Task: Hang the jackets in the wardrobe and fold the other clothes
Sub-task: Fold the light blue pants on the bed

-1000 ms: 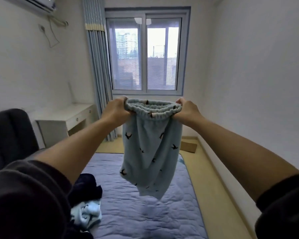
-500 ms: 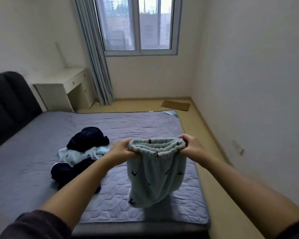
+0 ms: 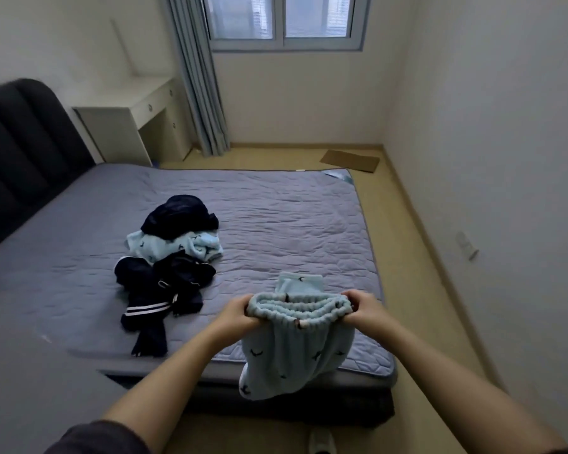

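Bed now lies under the lowered blue trousers; left hand and right hand clamp the waistband; folding can likely begin.

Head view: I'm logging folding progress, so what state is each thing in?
light blue pants, unfolded, held by the waistband.
left hand, grips the waistband.
right hand, grips the waistband.
clothes pile, unfolded, heaped on the bed.
curtain, drawn aside.
desk drawers, closed.
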A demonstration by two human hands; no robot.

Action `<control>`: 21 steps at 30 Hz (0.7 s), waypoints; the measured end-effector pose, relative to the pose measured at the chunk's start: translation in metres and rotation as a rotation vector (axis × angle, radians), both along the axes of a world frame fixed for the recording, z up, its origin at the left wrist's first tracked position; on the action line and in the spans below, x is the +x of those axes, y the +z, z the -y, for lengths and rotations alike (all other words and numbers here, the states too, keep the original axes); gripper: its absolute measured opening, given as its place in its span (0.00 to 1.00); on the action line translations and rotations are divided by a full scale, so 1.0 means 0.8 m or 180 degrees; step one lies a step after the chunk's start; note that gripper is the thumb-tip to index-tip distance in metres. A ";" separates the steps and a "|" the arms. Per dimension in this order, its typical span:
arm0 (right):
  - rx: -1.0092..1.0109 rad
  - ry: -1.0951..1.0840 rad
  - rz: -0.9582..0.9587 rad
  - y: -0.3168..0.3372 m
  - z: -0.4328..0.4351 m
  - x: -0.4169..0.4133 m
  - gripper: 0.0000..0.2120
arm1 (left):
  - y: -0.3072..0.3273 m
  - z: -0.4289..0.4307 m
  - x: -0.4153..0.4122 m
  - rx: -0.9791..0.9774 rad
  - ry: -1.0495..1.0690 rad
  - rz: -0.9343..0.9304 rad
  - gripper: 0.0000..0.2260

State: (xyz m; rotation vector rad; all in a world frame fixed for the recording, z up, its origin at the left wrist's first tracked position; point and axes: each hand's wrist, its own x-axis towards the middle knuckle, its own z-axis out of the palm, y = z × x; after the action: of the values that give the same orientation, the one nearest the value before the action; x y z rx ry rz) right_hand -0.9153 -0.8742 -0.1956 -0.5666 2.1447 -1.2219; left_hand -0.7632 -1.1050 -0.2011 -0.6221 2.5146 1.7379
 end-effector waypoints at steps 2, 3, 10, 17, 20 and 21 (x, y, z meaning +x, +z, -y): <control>0.0066 -0.0037 0.0193 -0.030 0.010 -0.030 0.14 | -0.026 0.003 -0.031 0.0051 0.0153 0.0061 0.16; 0.0092 -0.0051 0.0315 -0.045 0.016 -0.049 0.14 | -0.039 0.006 -0.051 0.0084 0.0202 0.0090 0.16; 0.0208 -0.0277 0.0886 -0.136 0.077 -0.186 0.13 | -0.125 0.050 -0.207 0.0151 0.0629 0.0432 0.14; 0.0209 -0.0642 0.1092 -0.273 0.166 -0.314 0.15 | -0.262 0.127 -0.341 0.0139 0.0853 0.0628 0.14; 0.0153 -0.0982 0.1070 -0.360 0.209 -0.378 0.25 | -0.349 0.169 -0.401 0.0171 0.0978 0.0693 0.24; 0.0267 -0.1055 0.1124 -0.392 0.217 -0.389 0.30 | -0.381 0.178 -0.411 0.0185 0.1080 0.0851 0.29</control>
State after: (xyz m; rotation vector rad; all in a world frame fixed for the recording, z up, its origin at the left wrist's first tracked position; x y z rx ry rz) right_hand -1.2265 -1.0476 -0.5090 0.0472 2.0192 -1.2842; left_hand -1.0923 -1.2475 -0.5062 -1.2456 2.2691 1.6731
